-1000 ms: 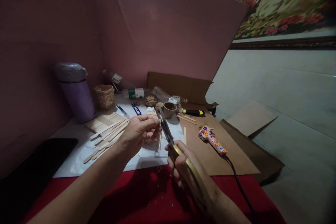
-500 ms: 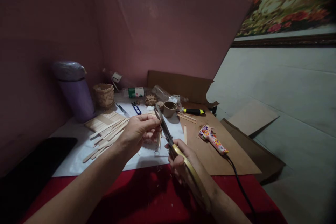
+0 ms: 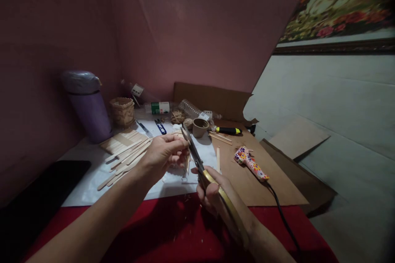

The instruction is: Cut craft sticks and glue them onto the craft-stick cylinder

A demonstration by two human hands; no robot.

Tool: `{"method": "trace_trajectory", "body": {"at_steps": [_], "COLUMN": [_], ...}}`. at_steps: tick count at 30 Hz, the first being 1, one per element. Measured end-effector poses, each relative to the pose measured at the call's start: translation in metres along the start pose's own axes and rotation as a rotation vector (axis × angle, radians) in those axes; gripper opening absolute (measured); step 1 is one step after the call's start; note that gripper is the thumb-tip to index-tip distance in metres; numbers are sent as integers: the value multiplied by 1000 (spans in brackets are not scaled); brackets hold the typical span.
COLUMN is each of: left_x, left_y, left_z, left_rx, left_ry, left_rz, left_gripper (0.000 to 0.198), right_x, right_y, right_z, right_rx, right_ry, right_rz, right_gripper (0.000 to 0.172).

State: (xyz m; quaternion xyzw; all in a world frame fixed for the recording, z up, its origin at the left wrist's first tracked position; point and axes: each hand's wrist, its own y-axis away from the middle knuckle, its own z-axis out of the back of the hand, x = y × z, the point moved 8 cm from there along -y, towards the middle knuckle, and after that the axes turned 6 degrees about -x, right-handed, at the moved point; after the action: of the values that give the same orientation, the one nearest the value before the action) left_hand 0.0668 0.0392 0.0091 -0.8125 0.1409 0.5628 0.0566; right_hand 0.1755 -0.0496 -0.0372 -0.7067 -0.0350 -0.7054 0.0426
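My left hand (image 3: 163, 154) is closed in a pinch on a small wooden stick piece (image 3: 187, 160) held over the white sheet (image 3: 92, 185). My right hand (image 3: 212, 193) grips gold-handled scissors (image 3: 197, 158), whose dark blades point up and away and meet the stick at my left fingertips. A pile of flat wooden craft sticks (image 3: 123, 158) lies just left of my left hand.
A flowered glue gun (image 3: 249, 163) with a black cord lies on brown cardboard (image 3: 256, 181) at right. Behind are a purple flask (image 3: 88, 104), a woven basket (image 3: 122, 111), a small cup (image 3: 200, 127), blue snips (image 3: 160, 127), a yellow-black cutter (image 3: 227, 130), twine and plastic bottles. A black slab (image 3: 40, 197) lies left.
Almost nothing differs; both hands stay in place with the scissors at the stick, and the view shifts slightly.
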Motion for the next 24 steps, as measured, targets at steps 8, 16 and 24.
{"method": "trace_trajectory", "body": {"at_steps": [8,16,24], "left_x": [3,6,5], "left_y": [0,0,1], "left_z": [1,-3,-3], "left_rx": [-1,25,24], "left_ry": [-21,-18,-22], "left_rz": [0,30,26], "left_gripper": [21,21,23], "right_x": [5,-5,1], "right_y": [0,-2,2], "right_z": [1,4,-2], "right_rx": [-32,-25,26], "right_ry": [25,-19,-49], "right_rz": [-17,3,17], "right_gripper": [79,81,84]}}
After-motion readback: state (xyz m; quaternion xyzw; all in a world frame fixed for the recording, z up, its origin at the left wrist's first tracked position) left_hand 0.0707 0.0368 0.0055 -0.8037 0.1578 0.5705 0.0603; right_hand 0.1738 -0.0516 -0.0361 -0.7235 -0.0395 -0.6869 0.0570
